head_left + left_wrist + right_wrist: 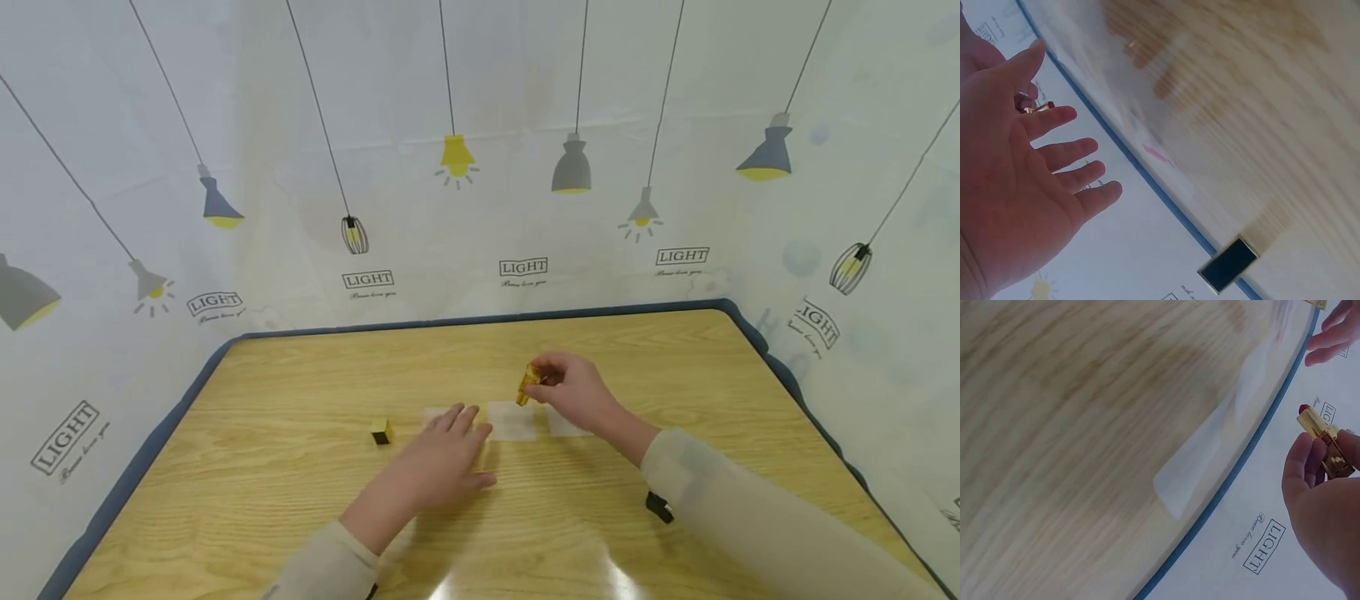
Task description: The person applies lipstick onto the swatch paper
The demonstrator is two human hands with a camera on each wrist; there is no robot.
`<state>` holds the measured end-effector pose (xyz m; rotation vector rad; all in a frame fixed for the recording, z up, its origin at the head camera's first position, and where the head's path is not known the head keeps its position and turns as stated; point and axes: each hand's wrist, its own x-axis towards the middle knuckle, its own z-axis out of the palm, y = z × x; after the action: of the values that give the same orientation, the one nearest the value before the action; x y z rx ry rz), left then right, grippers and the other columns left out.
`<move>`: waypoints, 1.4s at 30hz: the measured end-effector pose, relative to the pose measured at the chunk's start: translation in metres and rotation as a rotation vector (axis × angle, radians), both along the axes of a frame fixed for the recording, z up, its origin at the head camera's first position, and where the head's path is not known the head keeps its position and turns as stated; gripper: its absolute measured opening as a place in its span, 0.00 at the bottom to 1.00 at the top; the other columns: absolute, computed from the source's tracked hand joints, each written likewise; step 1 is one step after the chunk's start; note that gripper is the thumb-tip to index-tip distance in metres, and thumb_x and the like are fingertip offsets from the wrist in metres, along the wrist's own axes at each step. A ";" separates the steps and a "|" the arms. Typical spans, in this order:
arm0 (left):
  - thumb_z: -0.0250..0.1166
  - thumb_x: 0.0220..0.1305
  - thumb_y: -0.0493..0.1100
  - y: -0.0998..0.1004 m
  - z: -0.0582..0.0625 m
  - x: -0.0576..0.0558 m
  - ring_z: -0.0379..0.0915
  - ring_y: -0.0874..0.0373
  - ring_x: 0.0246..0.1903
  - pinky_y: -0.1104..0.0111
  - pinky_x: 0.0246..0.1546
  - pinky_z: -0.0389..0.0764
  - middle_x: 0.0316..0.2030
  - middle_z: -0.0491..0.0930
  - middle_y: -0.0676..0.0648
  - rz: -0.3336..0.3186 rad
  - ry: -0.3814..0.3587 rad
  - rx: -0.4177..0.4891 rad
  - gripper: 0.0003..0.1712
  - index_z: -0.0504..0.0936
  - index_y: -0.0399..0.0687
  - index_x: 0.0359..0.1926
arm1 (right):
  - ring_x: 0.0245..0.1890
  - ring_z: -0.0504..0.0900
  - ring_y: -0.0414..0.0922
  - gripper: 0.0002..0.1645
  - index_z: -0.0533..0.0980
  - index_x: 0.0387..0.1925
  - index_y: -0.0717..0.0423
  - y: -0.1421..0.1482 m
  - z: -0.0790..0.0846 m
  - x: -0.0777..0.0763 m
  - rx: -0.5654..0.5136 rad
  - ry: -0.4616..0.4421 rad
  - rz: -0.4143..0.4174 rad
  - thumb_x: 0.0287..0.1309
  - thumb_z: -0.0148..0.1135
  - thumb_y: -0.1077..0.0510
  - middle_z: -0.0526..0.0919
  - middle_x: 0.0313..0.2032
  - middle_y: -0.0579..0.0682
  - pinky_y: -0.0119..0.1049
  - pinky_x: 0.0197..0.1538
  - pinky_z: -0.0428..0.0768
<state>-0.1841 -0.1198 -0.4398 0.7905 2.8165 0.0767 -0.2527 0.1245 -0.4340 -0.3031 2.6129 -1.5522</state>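
Observation:
My right hand (576, 393) pinches a gold lipstick (528, 387) between thumb and fingers, above the sheets on the table. In the right wrist view the lipstick's red tip (1303, 409) sticks out of its gold tube. My left hand (441, 465) has its fingers spread over the leftmost white paper piece (432, 412), holding nothing; whether it touches the paper I cannot tell. A pinkish-red streak (1159, 155) shows on paper in the left wrist view. Left of that hand stands the gold cap (381, 431), its dark opening visible in the left wrist view.
Two more white paper pieces lie in the row, a middle one (512, 423) and a right one (564, 425) partly behind my right hand. A small black object (659, 507) sits by my right sleeve. Lamp-printed cloth (525, 208) surrounds the wooden table (300, 375).

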 end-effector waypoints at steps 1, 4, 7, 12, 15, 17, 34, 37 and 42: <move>0.59 0.76 0.68 0.002 -0.001 0.000 0.47 0.38 0.84 0.43 0.81 0.60 0.84 0.55 0.39 -0.006 -0.002 -0.001 0.44 0.66 0.49 0.81 | 0.46 0.86 0.48 0.21 0.82 0.58 0.63 0.000 -0.002 0.000 0.013 0.001 0.008 0.67 0.73 0.61 0.88 0.50 0.59 0.33 0.45 0.87; 0.58 0.77 0.68 0.009 -0.004 0.001 0.47 0.39 0.85 0.44 0.82 0.59 0.84 0.55 0.40 -0.033 0.007 -0.014 0.43 0.66 0.49 0.81 | 0.45 0.85 0.47 0.20 0.82 0.57 0.62 -0.001 -0.007 0.002 0.031 -0.002 0.031 0.67 0.73 0.61 0.88 0.49 0.57 0.34 0.45 0.87; 0.58 0.77 0.69 0.014 -0.008 0.001 0.48 0.40 0.85 0.44 0.83 0.58 0.84 0.57 0.41 -0.052 0.017 -0.019 0.43 0.67 0.49 0.80 | 0.44 0.85 0.46 0.18 0.83 0.56 0.61 -0.004 -0.012 0.004 0.044 0.004 0.060 0.66 0.73 0.61 0.89 0.46 0.55 0.34 0.45 0.87; 0.59 0.76 0.69 0.021 -0.012 0.000 0.51 0.39 0.84 0.43 0.82 0.59 0.82 0.60 0.40 -0.080 0.029 -0.033 0.42 0.69 0.50 0.79 | 0.43 0.84 0.45 0.16 0.83 0.54 0.61 -0.008 -0.020 0.007 0.056 0.015 0.102 0.66 0.73 0.62 0.89 0.44 0.54 0.35 0.45 0.86; 0.59 0.76 0.69 0.022 -0.014 0.000 0.53 0.40 0.83 0.42 0.81 0.61 0.82 0.60 0.40 -0.088 0.017 -0.044 0.41 0.69 0.52 0.79 | 0.43 0.84 0.45 0.16 0.83 0.54 0.61 -0.010 -0.023 0.008 0.070 0.020 0.114 0.66 0.73 0.62 0.88 0.45 0.54 0.36 0.45 0.85; 0.59 0.76 0.69 0.022 -0.015 0.000 0.54 0.40 0.83 0.42 0.80 0.63 0.82 0.60 0.39 -0.092 0.008 -0.049 0.41 0.69 0.53 0.79 | 0.44 0.85 0.45 0.17 0.83 0.54 0.61 -0.012 -0.025 0.008 0.078 0.024 0.116 0.66 0.73 0.62 0.88 0.46 0.54 0.36 0.45 0.85; 0.59 0.76 0.69 0.020 -0.022 0.000 0.59 0.42 0.81 0.44 0.78 0.68 0.82 0.61 0.38 -0.102 0.015 -0.061 0.43 0.67 0.50 0.80 | 0.44 0.87 0.45 0.16 0.83 0.54 0.62 -0.023 -0.031 0.011 0.106 0.050 0.164 0.66 0.72 0.64 0.88 0.46 0.55 0.37 0.47 0.87; 0.59 0.76 0.69 0.020 -0.023 0.000 0.59 0.42 0.81 0.44 0.77 0.69 0.82 0.61 0.38 -0.103 0.022 -0.056 0.43 0.68 0.50 0.80 | 0.44 0.87 0.44 0.16 0.83 0.55 0.62 -0.023 -0.031 0.011 0.110 0.049 0.168 0.66 0.72 0.64 0.88 0.47 0.54 0.37 0.47 0.88; 0.60 0.76 0.68 0.019 -0.024 0.000 0.60 0.42 0.81 0.44 0.77 0.69 0.81 0.61 0.37 -0.099 0.021 -0.046 0.43 0.68 0.49 0.80 | 0.45 0.87 0.45 0.17 0.83 0.56 0.62 -0.023 -0.030 0.010 0.125 0.052 0.174 0.67 0.71 0.64 0.88 0.48 0.55 0.38 0.48 0.88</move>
<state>-0.1843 -0.1006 -0.4640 0.9236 2.7830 -0.0128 -0.2427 0.1015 -0.4642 -0.5503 2.6270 -1.3373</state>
